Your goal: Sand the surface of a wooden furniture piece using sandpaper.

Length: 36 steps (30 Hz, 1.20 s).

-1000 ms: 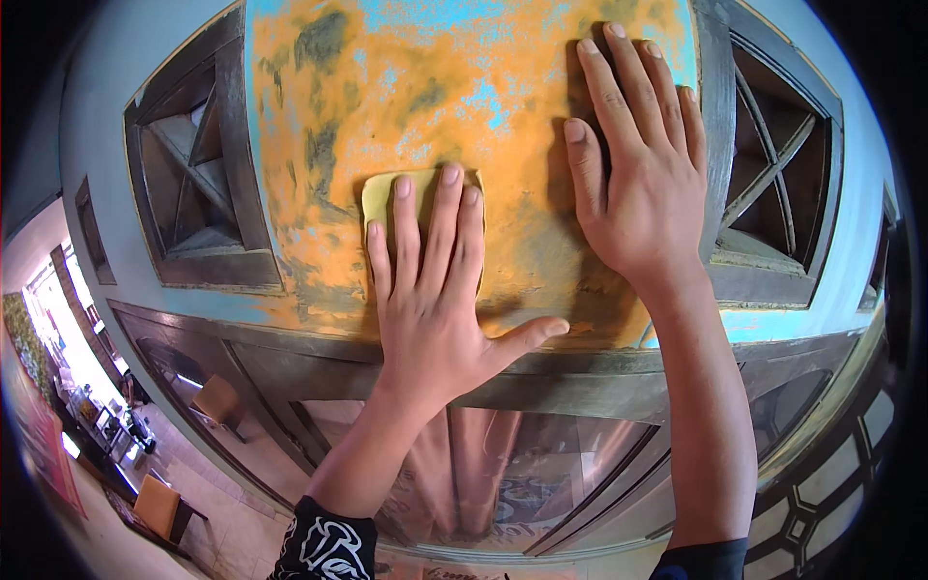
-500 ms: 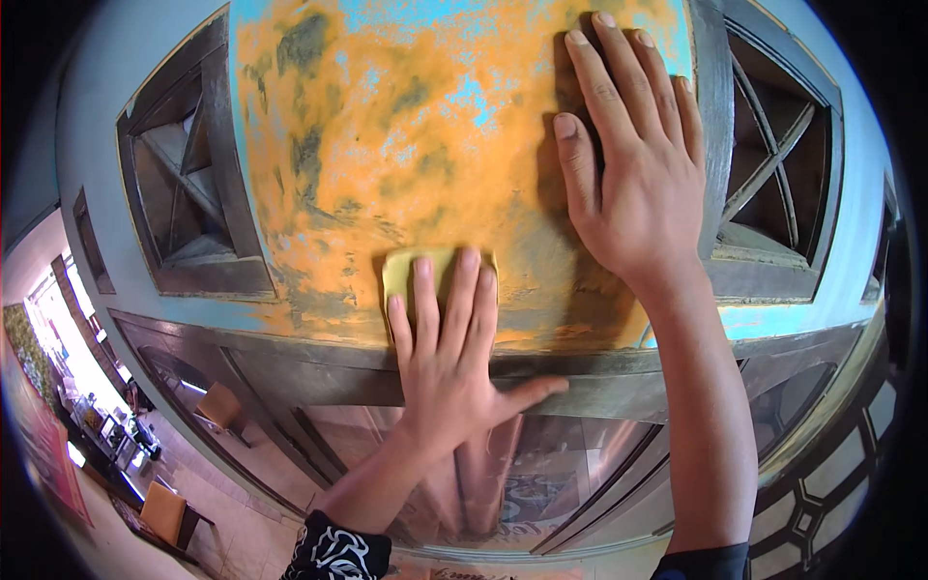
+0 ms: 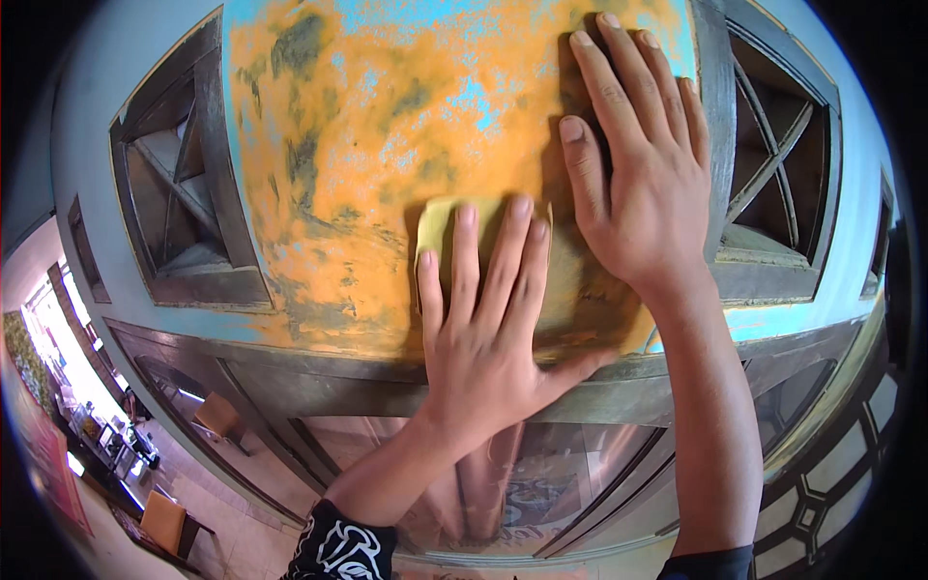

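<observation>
My left hand (image 3: 488, 333) presses a small yellow sheet of sandpaper (image 3: 440, 224) against a painted panel (image 3: 338, 193), its fingers stretched over the sheet. The thumb points right, along the dark wooden rail (image 3: 319, 360) at the panel's lower edge. Orange, turquoise and dark worn patches mottle the panel. To the upper right, my right hand (image 3: 646, 179) lies flat on the panel with fingers apart and nothing in it. Its fingers reach close to the dark frame at the panel's right edge. The sandpaper's underside is hidden.
Dark wooden frames with crossed bars flank the panel, a left lattice opening (image 3: 184, 184) and a right lattice opening (image 3: 773, 145). Below the rail are reflective glass panes (image 3: 541, 483). At lower left, an orange-brown chair (image 3: 162, 522) stands on a tiled floor. A patterned grille (image 3: 822, 493) is at lower right.
My left hand has slid up and to the right over the panel, carrying the sandpaper with it. The right hand stays at nearly the same spot.
</observation>
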Available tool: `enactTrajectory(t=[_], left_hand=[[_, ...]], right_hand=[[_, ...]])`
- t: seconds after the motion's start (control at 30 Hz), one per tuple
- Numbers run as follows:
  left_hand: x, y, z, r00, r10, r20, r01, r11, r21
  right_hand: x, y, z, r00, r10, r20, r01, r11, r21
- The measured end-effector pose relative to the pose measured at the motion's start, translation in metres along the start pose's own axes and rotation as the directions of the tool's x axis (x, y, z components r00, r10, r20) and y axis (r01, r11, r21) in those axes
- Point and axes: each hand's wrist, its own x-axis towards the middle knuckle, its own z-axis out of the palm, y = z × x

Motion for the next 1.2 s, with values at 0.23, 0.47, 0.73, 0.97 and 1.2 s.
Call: enactTrajectory(t=[0.23,0.47,0.73,0.97,1.2], left_hand=[[-0.045,-0.003,0.011,0.996,0.037,0.076,-0.039,0.999,0.024],[-0.019,-0.018,0.001,0.999,0.038,0.005,-0.038,0.999,0.015],[-0.020,-0.037,-0.008,0.996,0.081,0.033,-0.083,0.994,0.072],[-0.050,-0.048,-0.009,0.999,0.048,0.003,-0.048,0.996,0.072],[-0.051,-0.052,-0.014,0.998,0.012,0.059,-0.014,0.999,0.039]], right_hand=[[0.002,-0.002,-0.001,1.000,-0.002,0.000,0.002,0.999,-0.038],[-0.004,0.004,0.001,1.000,-0.005,0.021,0.006,0.999,-0.051],[-0.002,0.004,0.001,1.000,-0.020,0.010,0.020,0.999,-0.043],[0.003,-0.003,0.003,0.999,-0.043,-0.014,0.042,0.998,-0.038],[-0.002,0.007,-0.002,0.999,-0.037,0.004,0.037,0.998,-0.060]])
